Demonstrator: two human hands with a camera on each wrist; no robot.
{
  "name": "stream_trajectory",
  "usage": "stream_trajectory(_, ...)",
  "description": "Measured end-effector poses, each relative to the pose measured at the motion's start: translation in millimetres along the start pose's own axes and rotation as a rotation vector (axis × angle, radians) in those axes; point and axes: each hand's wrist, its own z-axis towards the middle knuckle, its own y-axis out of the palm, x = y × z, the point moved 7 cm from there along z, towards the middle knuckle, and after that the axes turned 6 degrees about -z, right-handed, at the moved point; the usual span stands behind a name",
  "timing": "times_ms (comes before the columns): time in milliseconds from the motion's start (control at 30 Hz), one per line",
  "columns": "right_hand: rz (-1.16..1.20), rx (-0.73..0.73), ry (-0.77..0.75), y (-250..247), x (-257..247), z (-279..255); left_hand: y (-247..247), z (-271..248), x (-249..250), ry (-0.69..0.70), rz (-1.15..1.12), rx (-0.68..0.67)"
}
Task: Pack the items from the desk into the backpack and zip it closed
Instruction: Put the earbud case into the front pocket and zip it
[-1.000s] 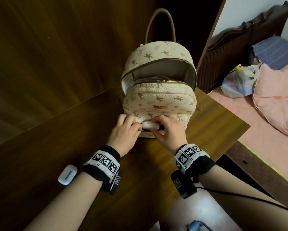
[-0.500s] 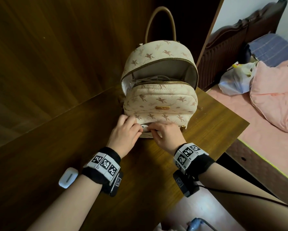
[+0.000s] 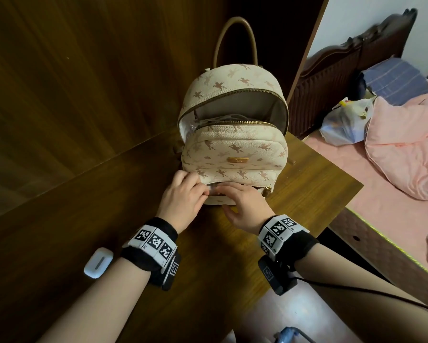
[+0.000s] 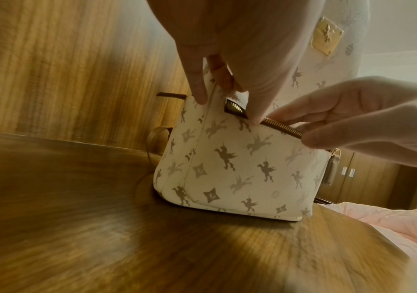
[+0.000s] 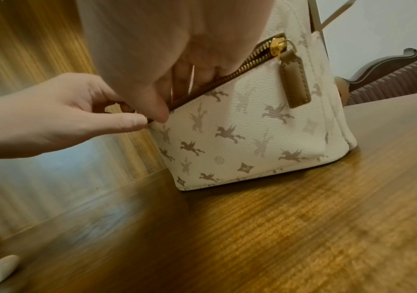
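A cream backpack (image 3: 235, 154) with a winged-horse print stands upright on the wooden desk (image 3: 59, 238). Its main compartment is unzipped, with cables showing inside. The front pocket's zip (image 5: 227, 77) is open too. My left hand (image 3: 198, 188) pinches the pocket's left end (image 4: 212, 103). My right hand (image 3: 232, 194) has its fingers pushed into the pocket opening, thumb outside on the pocket's face (image 4: 312, 140). A thin white sliver (image 5: 191, 78) shows between those fingers; the fingertips are hidden. A white earbud case (image 3: 98, 262) lies on the desk left of my left wrist.
Dark wood panels (image 3: 59, 82) rise behind and left of the desk. The desk's right edge (image 3: 341, 206) drops off beside a bed (image 3: 381, 206) with pink bedding and a plastic bag (image 3: 344, 122). The pocket's brown zip pull (image 5: 294, 79) hangs at the right end.
The white item my right hand held at the pocket mouth has sunk into the pocket, and the fingers have followed it in. My left hand has kept its pinch on the pocket's end.
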Motion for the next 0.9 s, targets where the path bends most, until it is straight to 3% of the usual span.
stream_trajectory(200, -0.244, -0.275, 0.040, 16, -7, 1, 1, -1, 2, -0.022, 0.045, 0.007)
stream_trajectory(333, -0.233, -0.333, 0.064, 16, -5, 1, -3, -1, 4, -0.040, 0.024, -0.011)
stream_trajectory(567, -0.096, -0.157, 0.035, 3, -3, -8, -5, -24, -12, -0.125, -0.019, -0.127)
stream_trajectory(733, -0.031, 0.028, 0.045, -10, -2, -12, -17, -60, -55, -0.398, 0.002, -0.060)
stream_trajectory(900, -0.085, 0.131, -0.008, -16, -12, -14, -21, -103, -98, -0.744, 0.037, -0.117)
